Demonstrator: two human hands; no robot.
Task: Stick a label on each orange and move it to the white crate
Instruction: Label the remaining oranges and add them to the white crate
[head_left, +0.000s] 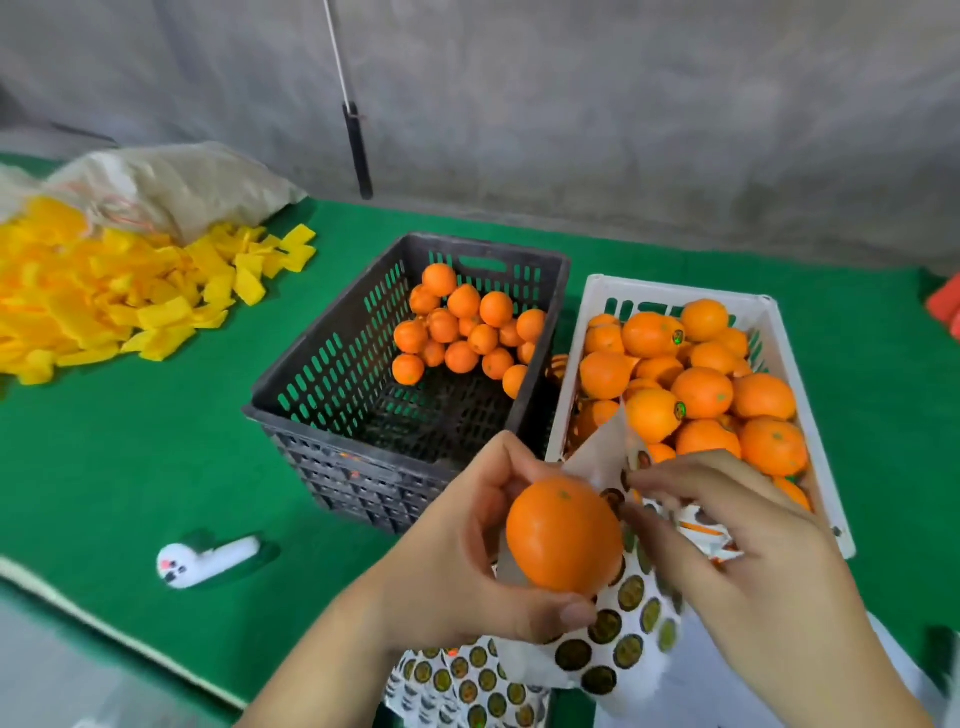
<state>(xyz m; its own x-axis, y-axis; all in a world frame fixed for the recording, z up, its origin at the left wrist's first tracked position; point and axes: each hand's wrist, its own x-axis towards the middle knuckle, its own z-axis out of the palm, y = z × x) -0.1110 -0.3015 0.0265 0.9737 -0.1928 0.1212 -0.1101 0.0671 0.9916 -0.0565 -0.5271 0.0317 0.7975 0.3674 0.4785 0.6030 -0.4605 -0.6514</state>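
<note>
Just below the near corner of the white slotted plastic crate (571, 410), my left hand (467, 551) cups the smooth round orange (563, 535), thumb and fingers curled around it. My right hand (737, 561), at three o'clock from the fruit and nearly touching it, pinches at the white sheet of round dark stickers (618, 623); blur hides whether a label has lifted. The crate lies at one o'clock, nearer my right hand.
</note>
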